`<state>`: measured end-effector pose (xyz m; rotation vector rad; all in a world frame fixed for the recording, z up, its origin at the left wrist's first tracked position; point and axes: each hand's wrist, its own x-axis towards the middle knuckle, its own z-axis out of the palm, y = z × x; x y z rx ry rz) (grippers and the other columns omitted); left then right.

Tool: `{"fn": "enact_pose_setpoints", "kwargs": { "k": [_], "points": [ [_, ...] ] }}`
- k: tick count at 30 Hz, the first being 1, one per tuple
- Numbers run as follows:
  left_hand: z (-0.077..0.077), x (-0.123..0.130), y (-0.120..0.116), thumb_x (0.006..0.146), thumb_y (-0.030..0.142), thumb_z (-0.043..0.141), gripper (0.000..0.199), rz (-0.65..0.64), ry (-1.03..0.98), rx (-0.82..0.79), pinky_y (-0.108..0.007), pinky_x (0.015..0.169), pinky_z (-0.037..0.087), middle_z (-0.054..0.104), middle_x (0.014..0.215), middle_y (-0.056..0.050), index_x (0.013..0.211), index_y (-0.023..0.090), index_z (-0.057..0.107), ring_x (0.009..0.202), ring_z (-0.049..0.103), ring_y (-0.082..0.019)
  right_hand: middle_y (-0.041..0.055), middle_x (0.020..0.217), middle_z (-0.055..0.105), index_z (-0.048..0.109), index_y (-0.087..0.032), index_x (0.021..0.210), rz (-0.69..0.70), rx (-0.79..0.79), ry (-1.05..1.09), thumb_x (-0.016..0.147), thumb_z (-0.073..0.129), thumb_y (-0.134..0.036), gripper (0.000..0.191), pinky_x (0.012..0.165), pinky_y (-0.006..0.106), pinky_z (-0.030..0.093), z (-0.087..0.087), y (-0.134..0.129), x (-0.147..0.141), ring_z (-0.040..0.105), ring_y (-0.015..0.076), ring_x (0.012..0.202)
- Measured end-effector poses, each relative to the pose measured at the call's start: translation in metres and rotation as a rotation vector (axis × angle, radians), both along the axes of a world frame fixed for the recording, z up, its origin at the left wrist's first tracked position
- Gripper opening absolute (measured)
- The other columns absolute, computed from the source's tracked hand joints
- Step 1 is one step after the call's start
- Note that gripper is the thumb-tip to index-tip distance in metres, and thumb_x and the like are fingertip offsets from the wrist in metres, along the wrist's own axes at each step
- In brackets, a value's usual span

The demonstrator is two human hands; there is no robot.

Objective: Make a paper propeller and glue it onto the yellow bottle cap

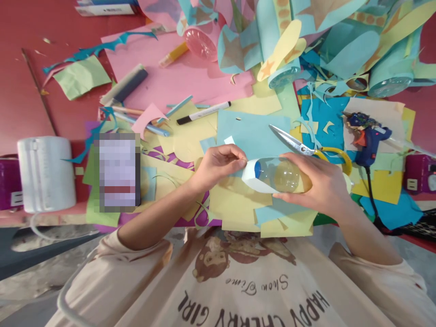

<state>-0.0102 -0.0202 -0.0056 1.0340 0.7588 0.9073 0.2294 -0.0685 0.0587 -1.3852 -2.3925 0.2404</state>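
A clear plastic bottle (pixel 284 175) lies sideways above the coloured paper, with a band of pale paper (pixel 251 176) round its left end and a blue spot showing inside. My right hand (pixel 318 184) is wrapped round the bottle's right part. At the band's upper left edge, my left hand (pixel 223 164) pinches with thumb and fingertips; anything between them is too small to make out. Just beyond my right hand lie open scissors (pixel 299 145) with yellow handles, blades pointing up and left.
A blue glue gun (pixel 369 143) with a cable lies at right. At left are a phone (pixel 119 175) and a white box (pixel 47 174). A marker (pixel 204 112) and pencils lie ahead, before several decorated paper-covered bottles (pixel 391 72) at the back right.
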Motion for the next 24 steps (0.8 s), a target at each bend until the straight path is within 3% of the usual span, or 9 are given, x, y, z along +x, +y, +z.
{"fn": "enact_pose_setpoints", "kwargs": {
  "k": [8,15,24],
  "points": [
    [-0.009,0.002,0.001,0.076,0.035,0.077,0.009,-0.066,-0.066,0.064,-0.024,0.080,0.053,0.072,0.096,-0.002,0.084,0.032,0.078,0.095,0.065,-0.012,0.0090,0.101,0.076,0.061,-0.015,0.114,0.032,-0.005,-0.057,0.080,0.067,-0.054,0.053,0.068,0.032,0.056,-0.002,0.003,-0.004,0.074,0.0219,0.083],
    [-0.007,0.004,0.002,0.072,0.036,0.080,0.007,-0.029,-0.066,0.002,-0.024,0.071,0.052,0.071,0.082,-0.001,0.073,0.030,0.078,0.079,0.064,-0.011,0.0074,0.102,0.076,0.060,-0.015,0.114,0.040,-0.003,-0.073,0.080,0.067,-0.054,0.052,0.067,0.032,0.055,-0.003,0.002,-0.008,0.073,0.0204,0.080],
    [-0.011,0.004,-0.001,0.077,0.032,0.076,0.007,0.033,0.006,0.154,-0.026,0.065,0.050,0.068,0.077,-0.002,0.076,0.026,0.075,0.075,0.061,-0.012,0.0077,0.103,0.076,0.061,-0.015,0.114,0.038,0.004,-0.100,0.081,0.065,-0.054,0.052,0.067,0.033,0.055,-0.006,0.002,-0.009,0.073,0.0217,0.084]
  ]
}}
